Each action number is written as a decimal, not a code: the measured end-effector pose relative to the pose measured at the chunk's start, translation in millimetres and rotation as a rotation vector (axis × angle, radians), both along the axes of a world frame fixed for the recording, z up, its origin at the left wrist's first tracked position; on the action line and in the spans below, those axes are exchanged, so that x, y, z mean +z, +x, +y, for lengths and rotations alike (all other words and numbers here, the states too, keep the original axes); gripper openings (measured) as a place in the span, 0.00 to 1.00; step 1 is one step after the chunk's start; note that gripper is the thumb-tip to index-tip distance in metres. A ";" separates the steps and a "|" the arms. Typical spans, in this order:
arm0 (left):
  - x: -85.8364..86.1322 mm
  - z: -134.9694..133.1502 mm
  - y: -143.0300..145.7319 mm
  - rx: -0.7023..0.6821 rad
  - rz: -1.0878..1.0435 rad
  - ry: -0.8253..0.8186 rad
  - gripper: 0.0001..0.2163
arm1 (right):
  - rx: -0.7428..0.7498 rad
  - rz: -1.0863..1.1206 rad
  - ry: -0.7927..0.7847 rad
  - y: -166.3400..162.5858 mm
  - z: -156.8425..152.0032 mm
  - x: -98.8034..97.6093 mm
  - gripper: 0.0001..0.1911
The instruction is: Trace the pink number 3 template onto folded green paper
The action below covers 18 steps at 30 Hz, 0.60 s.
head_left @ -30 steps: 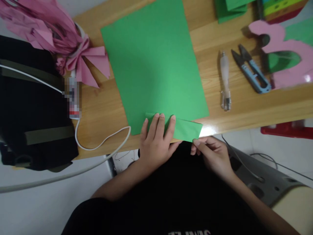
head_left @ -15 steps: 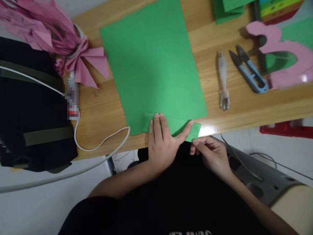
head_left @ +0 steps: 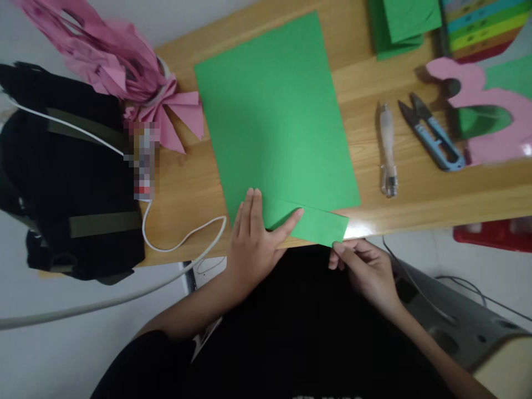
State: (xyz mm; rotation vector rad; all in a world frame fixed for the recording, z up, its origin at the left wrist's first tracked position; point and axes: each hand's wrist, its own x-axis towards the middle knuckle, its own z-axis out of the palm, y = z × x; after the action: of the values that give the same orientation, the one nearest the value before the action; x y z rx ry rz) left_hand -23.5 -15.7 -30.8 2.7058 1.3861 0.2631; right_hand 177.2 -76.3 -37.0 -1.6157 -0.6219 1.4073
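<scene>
A narrow green paper strip [head_left: 320,223] lies across the lower edge of a large green sheet of paper [head_left: 274,116], its right end reaching past the sheet and over the table's front edge. My left hand [head_left: 253,241] presses flat on the strip's left part with fingers stretched and thumb spread out to the right. That palm and its fingers cover the strip's left end. At the strip's lower right corner, my right hand [head_left: 366,266] pinches the paper between thumb and forefinger, the other fingers curled.
Right of the sheet lie a pen [head_left: 388,149], blue thread snips [head_left: 432,133] and a pink paper cutout [head_left: 499,111]. Folded green paper [head_left: 407,25] is at the back. Pink crepe paper [head_left: 166,111], a black bag [head_left: 95,183] and a white cable [head_left: 183,231] occupy the left.
My left hand has slid left along the strip, uncovering more of its right part. My right hand still pinches the corner. The whole view has shifted slightly.
</scene>
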 end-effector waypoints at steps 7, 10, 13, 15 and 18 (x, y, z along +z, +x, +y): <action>1.4 3.1 -7.6 0.003 0.027 -0.043 0.36 | -0.012 0.025 -0.004 0.4 -2.4 -3.6 0.10; 3.1 3.1 -12.2 -0.005 -0.004 -0.050 0.35 | 0.017 0.027 -0.028 1.8 -1.6 4.2 0.13; 7.5 2.9 -14.4 -0.011 -0.040 -0.018 0.34 | 0.084 0.000 -0.099 4.6 3.7 18.2 0.18; 10.4 2.1 -10.7 -0.044 -0.052 0.009 0.32 | 0.124 -0.032 -0.134 7.3 9.6 26.9 0.19; 11.8 -0.4 3.0 -0.149 -0.054 0.025 0.28 | 0.177 -0.177 -0.105 11.7 18.2 34.4 0.19</action>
State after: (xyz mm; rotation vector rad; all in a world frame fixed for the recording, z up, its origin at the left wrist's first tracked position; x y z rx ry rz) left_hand -20.5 -16.1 -19.0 2.7821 1.1685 0.3414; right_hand 188.9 -58.1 -2.6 -1.8189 -0.8231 1.4536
